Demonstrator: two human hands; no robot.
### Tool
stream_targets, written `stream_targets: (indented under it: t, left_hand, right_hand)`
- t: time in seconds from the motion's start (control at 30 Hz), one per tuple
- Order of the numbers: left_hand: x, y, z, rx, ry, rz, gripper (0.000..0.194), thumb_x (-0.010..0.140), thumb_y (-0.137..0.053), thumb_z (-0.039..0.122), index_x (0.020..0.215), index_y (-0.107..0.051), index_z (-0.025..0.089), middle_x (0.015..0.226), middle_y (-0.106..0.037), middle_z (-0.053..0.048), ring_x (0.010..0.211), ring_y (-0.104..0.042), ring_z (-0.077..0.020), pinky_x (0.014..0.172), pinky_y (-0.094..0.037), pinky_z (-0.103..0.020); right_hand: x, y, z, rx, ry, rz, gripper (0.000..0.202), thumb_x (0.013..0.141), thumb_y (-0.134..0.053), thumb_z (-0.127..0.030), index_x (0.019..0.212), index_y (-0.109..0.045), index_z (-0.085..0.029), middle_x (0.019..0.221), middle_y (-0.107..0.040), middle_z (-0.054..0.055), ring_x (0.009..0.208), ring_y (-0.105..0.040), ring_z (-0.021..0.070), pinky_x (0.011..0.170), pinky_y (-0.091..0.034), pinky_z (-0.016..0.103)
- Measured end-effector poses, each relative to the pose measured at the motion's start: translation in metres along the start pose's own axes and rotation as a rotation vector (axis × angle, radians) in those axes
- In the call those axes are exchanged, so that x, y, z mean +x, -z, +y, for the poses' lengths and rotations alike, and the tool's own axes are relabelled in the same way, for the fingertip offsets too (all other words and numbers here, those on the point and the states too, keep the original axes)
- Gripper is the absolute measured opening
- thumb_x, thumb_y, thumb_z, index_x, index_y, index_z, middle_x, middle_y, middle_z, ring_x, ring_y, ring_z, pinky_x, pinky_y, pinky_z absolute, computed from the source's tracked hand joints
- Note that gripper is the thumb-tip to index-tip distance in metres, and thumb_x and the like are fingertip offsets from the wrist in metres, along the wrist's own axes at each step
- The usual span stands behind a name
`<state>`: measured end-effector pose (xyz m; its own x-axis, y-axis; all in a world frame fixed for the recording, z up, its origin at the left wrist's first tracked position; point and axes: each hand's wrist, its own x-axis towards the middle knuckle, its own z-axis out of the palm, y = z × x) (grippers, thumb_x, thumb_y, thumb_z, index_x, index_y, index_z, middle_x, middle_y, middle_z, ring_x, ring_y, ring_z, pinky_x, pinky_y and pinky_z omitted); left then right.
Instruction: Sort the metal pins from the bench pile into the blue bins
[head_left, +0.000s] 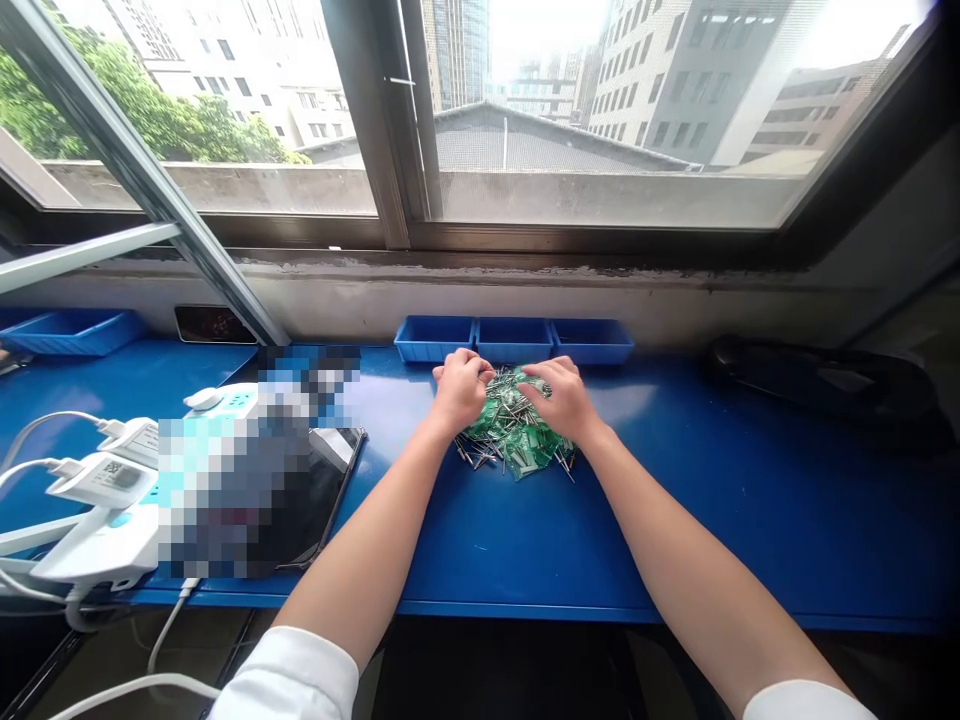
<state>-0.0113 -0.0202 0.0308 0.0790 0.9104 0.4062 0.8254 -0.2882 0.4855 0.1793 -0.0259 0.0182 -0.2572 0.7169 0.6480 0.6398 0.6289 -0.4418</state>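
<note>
A heap of thin metal pins mixed with green plastic pieces (pixel 521 430) lies on the blue table (pixel 517 550). At the heap's left side is my left hand (pixel 461 388), its fingers curled together near the pile; whatever they might hold is too small to make out. My right hand (pixel 561 398) is over the heap's right side, thumb and fingers apart, with nothing visible between them. Just behind the heap stand three blue bins in a row: a left one (pixel 433 350), a middle one (pixel 514 352) and a right one (pixel 592 352).
On the left are a white power strip (pixel 97 540) with plugged-in chargers and cables, and a dark tablet (pixel 330 480), partly blurred. Farther back are another blue tray (pixel 82 335) and a phone (pixel 214 323). A black bag (pixel 817 385) lies at the right. Windows rise behind the table.
</note>
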Motion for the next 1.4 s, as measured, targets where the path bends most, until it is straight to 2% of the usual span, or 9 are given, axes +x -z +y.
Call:
stream_targets:
  t: [0.13,0.4,0.6,0.73,0.83,0.93,1.07,1.2,1.4]
  left_hand:
    - [-0.008,-0.007,0.01,-0.018,-0.07,-0.045,0.016,0.088,-0.047,0.024,0.085,-0.063,0.019,0.105,-0.059,-0.007,0.106,-0.05,-0.0221,0.085,-0.032,-0.038]
    - [-0.014,-0.003,0.018,-0.079,-0.188,-0.067,0.014,0.089,-0.049,0.028,0.092,-0.061,0.022,0.107,-0.062,-0.004,0.105,-0.052,-0.0184,0.086,-0.03,-0.034]
    - [-0.014,-0.004,0.017,-0.055,-0.144,0.013,0.018,0.09,-0.046,0.022,0.086,-0.064,0.02,0.102,-0.065,-0.004,0.1,-0.055,-0.0174,0.085,-0.029,-0.034]
    - [-0.014,-0.004,0.018,-0.069,-0.144,0.021,0.021,0.091,-0.046,0.026,0.087,-0.065,0.02,0.101,-0.066,-0.003,0.101,-0.056,-0.0173,0.087,-0.029,-0.034]
    - [-0.011,-0.003,0.016,-0.071,-0.138,0.019,0.024,0.092,-0.046,0.034,0.097,-0.066,0.022,0.108,-0.065,-0.004,0.107,-0.055,-0.0191,0.09,-0.031,-0.034]
    - [-0.004,0.0,0.003,-0.061,-0.039,0.11,0.028,0.091,-0.045,0.035,0.108,-0.063,0.022,0.114,-0.063,-0.006,0.11,-0.054,-0.0214,0.093,-0.033,-0.035]
    - [0.006,0.01,-0.026,-0.022,0.225,0.169,0.028,0.087,-0.044,0.028,0.104,-0.064,0.019,0.111,-0.063,-0.008,0.107,-0.057,-0.0221,0.092,-0.041,-0.032]
    - [0.011,0.022,-0.053,0.005,0.429,-0.004,0.024,0.079,-0.05,0.028,0.095,-0.067,0.019,0.101,-0.069,-0.008,0.098,-0.061,-0.0231,0.088,-0.045,-0.031]
    - [0.01,0.03,-0.066,-0.019,0.51,-0.12,0.022,0.075,-0.056,0.031,0.087,-0.07,0.02,0.097,-0.072,-0.009,0.096,-0.064,-0.0264,0.084,-0.047,-0.033]
  right_hand:
    - [-0.001,-0.006,-0.006,0.002,0.027,-0.05,0.018,0.087,-0.053,-0.034,0.088,-0.069,-0.025,0.087,-0.07,0.004,0.086,-0.056,0.0229,0.086,-0.041,0.041]
    - [-0.001,-0.006,-0.006,0.044,-0.099,0.031,0.022,0.088,-0.049,-0.033,0.077,-0.066,-0.023,0.077,-0.067,0.006,0.077,-0.055,0.0228,0.075,-0.045,0.039]
    - [-0.001,-0.002,-0.016,0.381,-0.24,0.02,0.017,0.08,-0.06,-0.037,0.084,-0.068,-0.022,0.077,-0.066,0.003,0.066,-0.055,0.0168,0.061,-0.044,0.031]
    - [-0.003,0.0,-0.013,0.514,-0.325,-0.008,0.02,0.075,-0.064,-0.039,0.079,-0.07,-0.02,0.073,-0.065,0.002,0.058,-0.05,0.0133,0.055,-0.04,0.029]
    - [-0.003,0.002,-0.007,0.557,-0.37,-0.012,0.024,0.076,-0.062,-0.041,0.084,-0.071,-0.02,0.078,-0.067,0.003,0.057,-0.05,0.0131,0.055,-0.041,0.029]
    - [-0.002,0.007,0.004,0.454,-0.345,0.066,0.022,0.075,-0.062,-0.037,0.089,-0.072,-0.022,0.087,-0.069,0.004,0.074,-0.057,0.018,0.067,-0.046,0.032]
    - [0.002,0.014,0.029,0.277,-0.393,0.242,0.032,0.073,-0.061,-0.034,0.102,-0.069,-0.023,0.101,-0.069,0.005,0.093,-0.055,0.0228,0.083,-0.045,0.038]
    - [0.004,0.017,0.059,0.172,-0.54,0.307,0.043,0.069,-0.061,-0.035,0.11,-0.065,-0.021,0.104,-0.068,0.007,0.102,-0.05,0.0266,0.091,-0.041,0.044]
    - [0.004,0.014,0.082,0.277,-0.611,0.305,0.067,0.064,-0.066,-0.038,0.126,-0.052,-0.019,0.111,-0.062,0.009,0.101,-0.05,0.0258,0.091,-0.04,0.044]
